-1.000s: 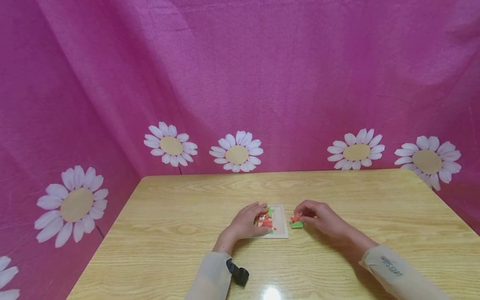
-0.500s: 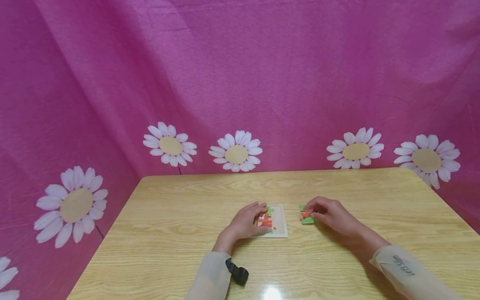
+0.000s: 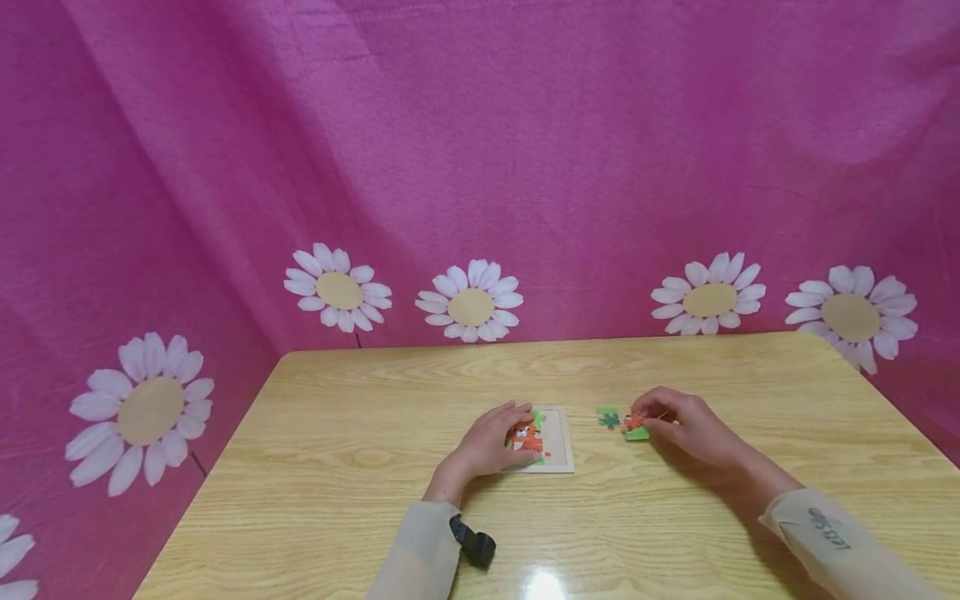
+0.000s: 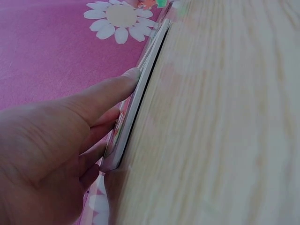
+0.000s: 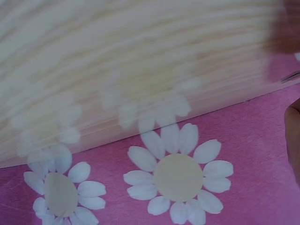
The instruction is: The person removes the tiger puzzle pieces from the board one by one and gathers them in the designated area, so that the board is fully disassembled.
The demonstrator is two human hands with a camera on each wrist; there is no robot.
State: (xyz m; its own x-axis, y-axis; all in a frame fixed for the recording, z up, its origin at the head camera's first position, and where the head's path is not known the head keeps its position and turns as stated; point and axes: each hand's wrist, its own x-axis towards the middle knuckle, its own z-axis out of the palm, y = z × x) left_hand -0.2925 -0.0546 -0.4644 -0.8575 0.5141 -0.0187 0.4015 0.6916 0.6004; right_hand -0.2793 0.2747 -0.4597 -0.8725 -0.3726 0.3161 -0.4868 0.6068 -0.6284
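Note:
In the head view a square wooden puzzle tray [image 3: 558,469] lies on the table, holding orange and green animal pieces [image 3: 527,437] in its left part. My left hand [image 3: 483,446] rests over the tray's left side, thumb on its near part and fingers across the far part. In the left wrist view the left thumb [image 4: 112,91] touches the tray's top by the edge. My right hand [image 3: 686,425] pinches an orange and green puzzle piece [image 3: 636,425] right of the tray. Next to it lies a green puzzle piece [image 3: 608,417]. Only a sliver of the right hand [image 5: 294,140] shows in the right wrist view.
The wood-grain table [image 3: 337,500] ends at a magenta cloth [image 3: 570,167] with white daisies. A black strap with a small dark device [image 3: 474,543] is on the left wrist. The tray's right part shows bare wood.
My right hand has moved right, away from the tray, with the orange and green puzzle piece. The green piece beside it has come into view. The left hand stays on the tray.

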